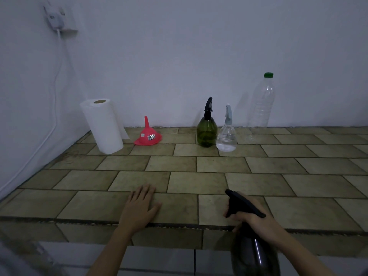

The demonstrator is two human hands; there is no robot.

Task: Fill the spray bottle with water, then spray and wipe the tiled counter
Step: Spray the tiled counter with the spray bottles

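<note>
1. Counter (179,162): tan tiles, pretty matt, a bit mottled, dark grout, rough front edge.
2. Dark spray bottle (253,253): glossy plastic, with a matt black trigger head.
3. Green bottle (206,132), clear sprayer (226,139) and tall bottle (259,110): see-through shiny plastic.
4. Funnel (147,136): smooth red plastic.
5. Paper towel roll (103,126): soft matt paper, cardboard core.
6. Wall (179,46): flat matt paint.

No text, brand or number can be read anywhere. The only label-like marks sit on the red funnel (147,134), which stands mouth-down on the counter (179,166) just right of the paper towel roll (103,125): a small pale square sticker and, beside it to the right, a black-and-white patterned sticker. Both are too small and blurred to make out.
</note>
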